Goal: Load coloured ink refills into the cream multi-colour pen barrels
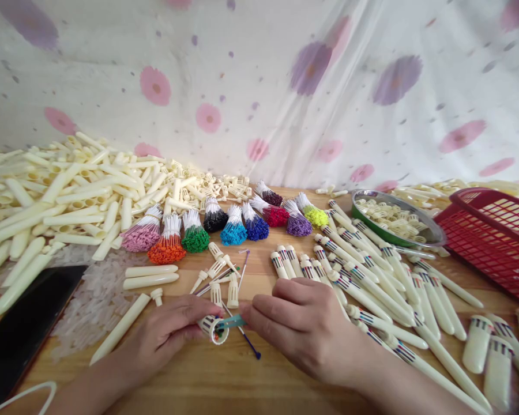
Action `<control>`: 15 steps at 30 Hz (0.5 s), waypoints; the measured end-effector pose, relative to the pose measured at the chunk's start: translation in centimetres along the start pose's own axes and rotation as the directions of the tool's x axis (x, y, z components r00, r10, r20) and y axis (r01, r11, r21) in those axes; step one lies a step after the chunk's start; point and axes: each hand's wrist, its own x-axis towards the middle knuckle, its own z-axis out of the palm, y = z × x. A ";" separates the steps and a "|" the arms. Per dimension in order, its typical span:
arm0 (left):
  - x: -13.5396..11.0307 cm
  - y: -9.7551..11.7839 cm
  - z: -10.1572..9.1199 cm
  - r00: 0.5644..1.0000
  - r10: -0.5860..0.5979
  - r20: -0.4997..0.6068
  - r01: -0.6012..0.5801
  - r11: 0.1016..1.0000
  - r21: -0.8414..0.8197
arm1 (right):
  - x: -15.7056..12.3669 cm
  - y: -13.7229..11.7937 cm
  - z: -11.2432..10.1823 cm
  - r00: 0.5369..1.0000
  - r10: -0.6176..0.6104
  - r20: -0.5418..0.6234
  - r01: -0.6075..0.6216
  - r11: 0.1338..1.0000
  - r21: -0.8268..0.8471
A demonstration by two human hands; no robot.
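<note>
My left hand (pixel 173 327) pinches a cream slotted pen head (pixel 206 326), its open round end turned right with coloured pieces inside. A thin, flat teal tool (pixel 236 321) is gripped in the closed fingers of my right hand (pixel 305 328). Its tip reaches the mouth of the pen head; its exact kind is hidden by my fingers. Behind my hands lie a few loose slotted pen heads (pixel 232 293) and thin refills. One blue-tipped refill (pixel 251 346) points toward me under the tool.
Colour-sorted refill bundles (pixel 195 233) stand behind, with cream pen barrels (pixel 69 196) heaped left. A phone (pixel 26 328) lies near clear plastic pieces (pixel 86 300). Assembled multicolour pens (pixel 372 288) spread right, before a metal bowl (pixel 435 233) and red basket (pixel 493 236). A flowered sheet (pixel 242 75) hangs behind.
</note>
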 end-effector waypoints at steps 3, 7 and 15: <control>-0.1 -0.1 0.1 1.000 -0.014 -0.024 0.014 1.000 -0.023 | 0.1 0.0 0.0 1.000 -0.024 0.004 0.024 1.000 -0.004; 0.0 -0.1 0.0 1.000 -0.002 0.013 0.002 1.000 0.001 | 0.1 0.0 0.0 0.999 -0.037 0.014 0.037 0.999 -0.027; -0.1 0.0 0.5 0.999 -0.011 -0.050 0.008 0.999 -0.048 | 0.2 -0.1 0.0 0.998 -0.056 0.006 0.057 0.998 -0.041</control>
